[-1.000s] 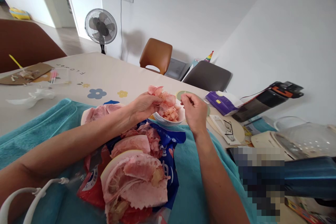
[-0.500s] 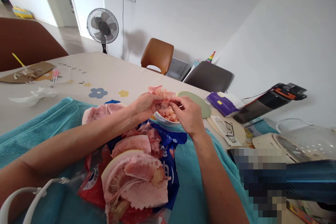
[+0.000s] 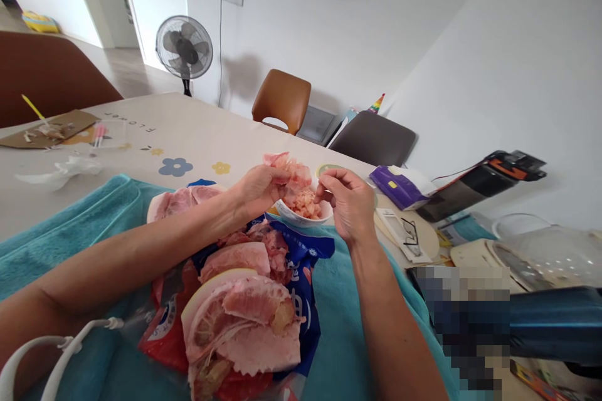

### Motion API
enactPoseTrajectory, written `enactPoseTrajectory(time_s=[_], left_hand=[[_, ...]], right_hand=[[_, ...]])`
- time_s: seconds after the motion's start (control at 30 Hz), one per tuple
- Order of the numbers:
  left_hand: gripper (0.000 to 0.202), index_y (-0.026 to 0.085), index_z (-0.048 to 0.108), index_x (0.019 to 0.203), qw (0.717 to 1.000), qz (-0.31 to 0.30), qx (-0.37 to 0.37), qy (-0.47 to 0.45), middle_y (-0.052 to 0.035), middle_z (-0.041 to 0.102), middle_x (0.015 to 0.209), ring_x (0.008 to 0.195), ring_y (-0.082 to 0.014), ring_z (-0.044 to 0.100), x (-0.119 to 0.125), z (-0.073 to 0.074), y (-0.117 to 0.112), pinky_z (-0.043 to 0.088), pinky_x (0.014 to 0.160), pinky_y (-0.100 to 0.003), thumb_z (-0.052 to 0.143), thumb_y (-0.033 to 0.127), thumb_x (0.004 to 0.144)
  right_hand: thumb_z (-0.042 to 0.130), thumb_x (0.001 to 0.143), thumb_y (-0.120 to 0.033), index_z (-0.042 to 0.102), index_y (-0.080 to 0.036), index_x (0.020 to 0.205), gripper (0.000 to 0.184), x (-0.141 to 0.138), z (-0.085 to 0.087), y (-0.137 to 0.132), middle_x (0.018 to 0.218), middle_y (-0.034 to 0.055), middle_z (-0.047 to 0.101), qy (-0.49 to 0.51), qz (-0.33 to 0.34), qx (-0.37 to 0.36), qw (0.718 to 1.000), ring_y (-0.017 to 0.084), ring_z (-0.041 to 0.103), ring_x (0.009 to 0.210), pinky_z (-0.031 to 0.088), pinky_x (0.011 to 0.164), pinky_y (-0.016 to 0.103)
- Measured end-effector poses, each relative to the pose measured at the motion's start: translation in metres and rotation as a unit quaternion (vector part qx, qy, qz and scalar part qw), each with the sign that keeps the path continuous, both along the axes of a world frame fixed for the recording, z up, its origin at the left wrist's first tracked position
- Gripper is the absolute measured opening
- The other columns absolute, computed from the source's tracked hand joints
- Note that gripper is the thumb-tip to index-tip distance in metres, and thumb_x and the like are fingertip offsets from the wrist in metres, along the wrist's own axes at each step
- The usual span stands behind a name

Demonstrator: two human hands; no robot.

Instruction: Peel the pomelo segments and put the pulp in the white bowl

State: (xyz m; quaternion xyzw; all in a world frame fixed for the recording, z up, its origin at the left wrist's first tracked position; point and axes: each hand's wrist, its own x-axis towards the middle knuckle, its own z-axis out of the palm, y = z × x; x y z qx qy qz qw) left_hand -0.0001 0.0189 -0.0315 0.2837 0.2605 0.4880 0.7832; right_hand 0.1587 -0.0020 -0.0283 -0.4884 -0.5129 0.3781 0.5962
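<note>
My left hand [image 3: 258, 189] is closed on a pink pomelo segment [image 3: 286, 169], held over a white bowl [image 3: 301, 217] filled with pink pomelo flesh. My right hand [image 3: 347, 200] is just right of the bowl, fingers curled in a pinch on a small bit of pomelo. Nearer to me, peeled pomelo rind and membrane [image 3: 244, 319] lie piled on a blue and red plastic bag [image 3: 301, 263], which rests on a teal towel [image 3: 94, 225].
The table [image 3: 188, 131] has a flower-print cloth. To the right lie glasses [image 3: 410, 230], a purple tissue pack [image 3: 399, 185], a black device [image 3: 480, 182] and a clear lid [image 3: 545, 244]. A fan [image 3: 184, 49] and chairs [image 3: 281, 100] stand beyond.
My right hand came to the segment in my left hand, pinched at it, and has now pulled back a little to the right. My left hand stayed over the bowl.
</note>
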Motion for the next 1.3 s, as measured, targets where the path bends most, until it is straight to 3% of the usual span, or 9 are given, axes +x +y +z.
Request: enactPoseTrajectory(time_s=[0.2,0.33,0.43,0.57,0.7,0.83,0.9,1.03,1.3], left_hand=[[0.015,0.013,0.057,0.068,1.000,-0.025,0.007,-0.008,-0.0002,0.060,0.061,0.053,-0.0094,0.055,0.000,0.002,-0.004,0.044,0.056,-0.023,0.060,-0.002,0.068],[0.012,0.011,0.058,0.068,0.999,-0.028,-0.005,0.016,-0.0027,0.062,0.061,0.051,-0.0097,0.055,0.002,0.005,-0.006,0.042,0.049,-0.023,0.058,0.000,0.071],[0.012,0.012,0.058,0.068,0.999,-0.035,-0.008,0.008,-0.0011,0.060,0.059,0.049,-0.0088,0.054,0.002,0.005,-0.005,0.043,0.049,-0.022,0.059,0.001,0.072],[0.012,0.013,0.056,0.068,0.999,-0.041,-0.009,-0.009,0.0020,0.056,0.056,0.046,-0.0063,0.048,0.001,0.003,-0.005,0.043,0.048,-0.020,0.059,0.001,0.071],[0.015,0.013,0.055,0.064,0.999,-0.032,-0.020,0.009,0.0021,0.053,0.052,0.046,-0.0073,0.049,0.002,0.003,-0.006,0.043,0.049,-0.020,0.056,-0.001,0.069],[0.018,0.013,0.054,0.061,0.999,-0.030,-0.018,0.042,-0.0003,0.055,0.053,0.047,-0.0093,0.050,0.003,0.003,-0.007,0.043,0.051,-0.023,0.053,-0.002,0.070],[0.016,0.012,0.058,0.065,0.998,-0.029,-0.010,0.052,-0.0023,0.059,0.058,0.051,-0.0101,0.053,0.003,0.002,-0.006,0.044,0.054,-0.024,0.053,-0.002,0.071],[0.013,0.009,0.063,0.072,0.998,-0.028,0.001,0.063,-0.0056,0.064,0.070,0.060,-0.0111,0.057,0.003,0.001,-0.006,0.045,0.061,-0.026,0.056,-0.001,0.072],[0.016,0.011,0.057,0.063,0.999,-0.025,0.042,0.020,-0.0005,0.054,0.063,0.057,-0.0079,0.051,0.007,-0.004,-0.006,0.040,0.058,-0.023,0.060,-0.002,0.072]], right_hand=[[0.058,0.073,-0.027,0.062,-0.020,0.080,0.010,0.009,-0.010,0.008,0.072,-0.0009,0.062,-0.134,-0.089,0.062,0.985,0.015,0.060,0.061,0.052,0.060,0.031],[0.054,0.074,-0.028,0.064,-0.020,0.071,0.013,0.014,-0.018,0.013,0.091,0.0067,0.066,-0.349,-0.056,0.057,0.934,0.019,0.061,0.080,0.048,0.074,0.034],[0.050,0.081,-0.036,0.051,-0.020,0.050,0.035,0.017,-0.018,0.013,0.071,0.0044,0.061,-0.447,-0.040,0.020,0.893,0.017,0.053,0.067,0.040,0.064,0.031],[0.053,0.079,-0.033,0.037,-0.022,0.049,0.035,0.016,-0.017,0.011,0.052,-0.0032,0.041,-0.438,-0.127,0.023,0.890,0.012,0.038,0.053,0.030,0.055,0.029],[0.059,0.074,-0.030,0.059,-0.021,0.072,0.009,0.016,-0.019,0.013,0.067,-0.0009,0.061,-0.403,-0.085,0.005,0.911,0.017,0.055,0.065,0.041,0.063,0.030],[0.055,0.082,-0.034,0.069,-0.021,0.072,0.022,0.020,-0.021,0.016,0.099,0.0080,0.073,-0.402,-0.049,0.045,0.913,0.025,0.064,0.097,0.045,0.090,0.040],[0.054,0.085,-0.033,0.073,-0.021,0.079,0.024,0.019,-0.018,0.014,0.105,0.0088,0.072,-0.372,-0.067,0.089,0.921,0.025,0.064,0.102,0.047,0.089,0.040],[0.058,0.085,-0.030,0.074,-0.021,0.099,0.023,0.011,-0.011,0.006,0.100,0.0069,0.070,-0.327,-0.046,0.147,0.932,0.019,0.065,0.087,0.052,0.074,0.032],[0.058,0.085,-0.024,0.069,-0.022,0.090,0.012,-0.001,-0.014,0.002,0.091,0.0049,0.068,-0.410,-0.038,0.171,0.895,0.016,0.061,0.072,0.050,0.071,0.030]])
